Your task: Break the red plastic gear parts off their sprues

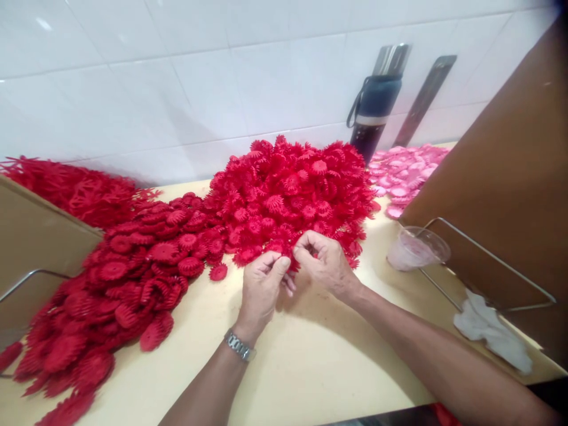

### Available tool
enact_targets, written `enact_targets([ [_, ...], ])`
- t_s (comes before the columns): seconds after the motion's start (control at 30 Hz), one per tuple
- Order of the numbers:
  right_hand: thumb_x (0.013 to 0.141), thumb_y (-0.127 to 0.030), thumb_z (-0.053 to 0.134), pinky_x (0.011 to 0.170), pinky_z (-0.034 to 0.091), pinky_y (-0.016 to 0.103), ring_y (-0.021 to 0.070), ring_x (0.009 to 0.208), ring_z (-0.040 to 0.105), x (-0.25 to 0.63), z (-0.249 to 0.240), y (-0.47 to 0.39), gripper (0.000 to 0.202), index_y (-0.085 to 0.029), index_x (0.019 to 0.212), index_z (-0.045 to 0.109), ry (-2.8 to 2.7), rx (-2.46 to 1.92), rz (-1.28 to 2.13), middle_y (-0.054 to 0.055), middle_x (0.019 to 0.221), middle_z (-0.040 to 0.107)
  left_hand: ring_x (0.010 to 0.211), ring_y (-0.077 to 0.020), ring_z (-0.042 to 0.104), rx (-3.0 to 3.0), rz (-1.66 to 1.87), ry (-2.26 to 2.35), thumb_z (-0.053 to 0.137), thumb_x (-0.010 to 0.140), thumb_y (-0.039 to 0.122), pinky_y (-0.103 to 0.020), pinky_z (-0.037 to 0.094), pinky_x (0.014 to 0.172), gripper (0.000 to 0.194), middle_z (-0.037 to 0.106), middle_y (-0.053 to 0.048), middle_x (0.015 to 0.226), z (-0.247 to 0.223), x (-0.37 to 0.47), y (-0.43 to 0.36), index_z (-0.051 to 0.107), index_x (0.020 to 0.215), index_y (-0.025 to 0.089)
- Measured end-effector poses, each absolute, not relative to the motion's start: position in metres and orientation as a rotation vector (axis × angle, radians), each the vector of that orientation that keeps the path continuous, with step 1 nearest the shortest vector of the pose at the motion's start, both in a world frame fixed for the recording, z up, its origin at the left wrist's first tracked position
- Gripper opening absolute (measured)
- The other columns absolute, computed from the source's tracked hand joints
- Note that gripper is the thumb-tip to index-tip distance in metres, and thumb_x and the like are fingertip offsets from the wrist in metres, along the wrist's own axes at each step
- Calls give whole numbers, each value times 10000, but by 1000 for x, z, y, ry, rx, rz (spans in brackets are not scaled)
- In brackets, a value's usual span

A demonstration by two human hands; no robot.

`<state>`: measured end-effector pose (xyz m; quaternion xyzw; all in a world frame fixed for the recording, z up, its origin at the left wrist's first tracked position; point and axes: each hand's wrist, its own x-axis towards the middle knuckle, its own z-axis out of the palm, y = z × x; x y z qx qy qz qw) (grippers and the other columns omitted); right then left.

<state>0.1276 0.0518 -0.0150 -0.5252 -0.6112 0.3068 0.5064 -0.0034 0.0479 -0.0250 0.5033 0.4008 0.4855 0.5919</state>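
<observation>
My left hand (265,285), with a metal watch (239,345) on its wrist, is closed, thumb pressed to the fingers. My right hand (325,260) is pinched closed close beside it. A bit of red shows between the two hands, but what each one holds is too small to make out. Just behind them rises a heap of red frilly flower pieces (293,189). Round flat red pieces (164,251) are piled to the left, and one loose red piece (218,272) lies near my left hand.
Red petal-like pieces (80,189) lie at the back left. Pink pieces (406,171), a dark blue bottle (379,100) and a metal ruler (425,100) stand or lie at the back right. A clear plastic cup (412,251) and white tissue (490,331) are beside a brown panel (501,177).
</observation>
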Motion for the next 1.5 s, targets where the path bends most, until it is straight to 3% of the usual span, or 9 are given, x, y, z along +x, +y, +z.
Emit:
enact_targets([
  [0.2,783,-228,464,494,326,217,99,496,422,147,-18,64,145,-181,647,482,-1425,-1461,380,-33,552,458,438,-104,533,1193,1217,926,592,765,237,-215,440,438,127,588,12,502,-18,-5,45,576,685,140],
  [0.4,806,-177,477,658,382,286,188,731,525,164,-16,68,142,-157,744,604,-1818,-1637,-133,70,764,569,399,-81,485,1135,1212,1003,605,749,239,-181,373,396,160,551,28,456,-20,-5,49,537,638,147],
  [0.57,846,-236,507,609,390,235,121,645,510,152,-6,58,152,-160,744,591,-1765,-1229,290,15,703,556,381,-33,345,1063,1262,1036,662,705,283,-150,265,353,291,421,75,457,-25,-5,54,450,553,154],
  [0.73,766,-251,623,521,363,200,84,559,464,133,-6,50,152,-161,674,543,-1722,-1046,781,-25,635,533,387,-29,277,1020,1258,1040,685,686,338,-157,207,355,391,342,81,426,-25,-4,53,396,500,152],
  [0.93,742,-179,555,482,343,186,74,514,442,131,-11,51,108,-160,646,508,-1658,-1061,1048,-43,569,503,419,-51,361,1118,1158,980,571,776,442,-169,268,376,357,429,55,492,-27,-5,49,468,585,158],
  [1.23,781,-244,474,457,283,208,82,469,353,138,-17,61,203,-191,598,404,-1406,-1331,629,-59,513,370,409,-54,437,1211,1226,952,574,799,332,-169,319,407,253,503,48,491,-25,-8,47,493,630,162],
  [1.4,773,-178,495,545,325,252,128,566,462,164,-17,69,139,-179,634,500,-1697,-1686,44,2,627,516,436,-92,506,1124,1227,912,609,749,268,-190,381,420,133,544,32,488,-15,-6,48,553,714,152],
  [1.5,796,-219,519,598,348,284,181,676,520,170,-16,69,141,-169,681,583,-1876,-1788,-179,60,736,581,411,-85,490,1086,1217,968,632,713,265,-182,370,406,144,543,31,468,-15,-5,50,552,694,148],
])
